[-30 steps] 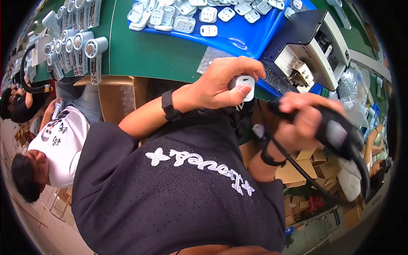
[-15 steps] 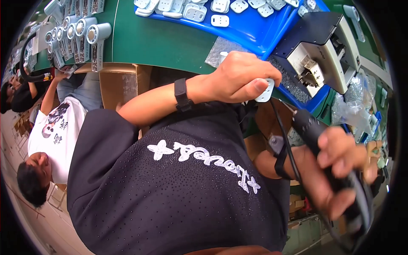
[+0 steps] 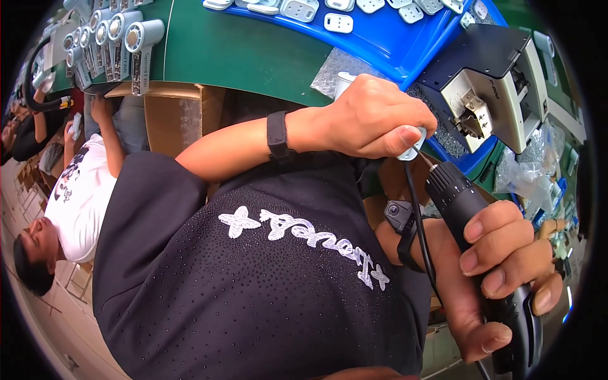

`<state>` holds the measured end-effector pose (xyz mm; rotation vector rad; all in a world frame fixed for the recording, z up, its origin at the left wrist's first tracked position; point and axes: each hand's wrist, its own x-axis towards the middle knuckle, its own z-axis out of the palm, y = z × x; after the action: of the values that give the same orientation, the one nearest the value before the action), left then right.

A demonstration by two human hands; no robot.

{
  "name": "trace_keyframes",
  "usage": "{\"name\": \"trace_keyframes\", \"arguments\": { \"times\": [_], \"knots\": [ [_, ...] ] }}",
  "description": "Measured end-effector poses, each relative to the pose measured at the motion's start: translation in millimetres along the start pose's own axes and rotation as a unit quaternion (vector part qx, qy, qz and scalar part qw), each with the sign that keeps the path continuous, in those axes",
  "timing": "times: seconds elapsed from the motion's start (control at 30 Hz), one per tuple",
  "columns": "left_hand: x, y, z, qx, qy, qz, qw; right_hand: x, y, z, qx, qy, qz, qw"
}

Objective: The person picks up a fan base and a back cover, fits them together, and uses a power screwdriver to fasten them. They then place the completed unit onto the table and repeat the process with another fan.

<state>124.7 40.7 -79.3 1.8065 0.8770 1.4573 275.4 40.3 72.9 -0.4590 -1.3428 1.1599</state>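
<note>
My left hand [image 3: 380, 120] is closed, with the thumb over a small pale plastic plate [image 3: 411, 144] that shows below the fingers. Past the knuckles, part of a pale rounded piece [image 3: 344, 81] shows; whether it joins the plate is hidden. My right hand [image 3: 500, 272] wraps round a black electric screwdriver [image 3: 453, 190]. Its thin bit points up and left, with the tip at or very close to the plate; contact cannot be made out. A black cord [image 3: 419, 215] hangs between the two hands.
A blue tray [image 3: 386, 57] of pale plates lies on the green table [image 3: 247, 63]. At the right stands a screw feeder [image 3: 500, 95] in a blue bin, beside clear plastic bags [image 3: 529, 168]. Several handheld fans [image 3: 142, 47] stand at left, near a seated person [image 3: 82, 196].
The screwdriver has swung up and left, bringing its bit to the plate. My left hand has shifted slightly right, and the plate has tilted. The person at left has moved their arms.
</note>
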Motion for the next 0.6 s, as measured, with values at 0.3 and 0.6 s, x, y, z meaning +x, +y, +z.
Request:
{"name": "trace_keyframes", "arguments": {
  "times": [0.3, 0.6],
  "knots": [
    [0.4, -1.4, 2.2, 0.017, -0.015, -0.009, 1.000, -10.5, -1.9, -3.1, -0.029, 0.045, -0.033, 0.998],
    [1.1, -1.3, 3.5, -0.001, 0.000, -0.004, 1.000, 20.1, 57.8, -77.2, -0.278, 0.238, 0.012, 0.931]
  ]
}}
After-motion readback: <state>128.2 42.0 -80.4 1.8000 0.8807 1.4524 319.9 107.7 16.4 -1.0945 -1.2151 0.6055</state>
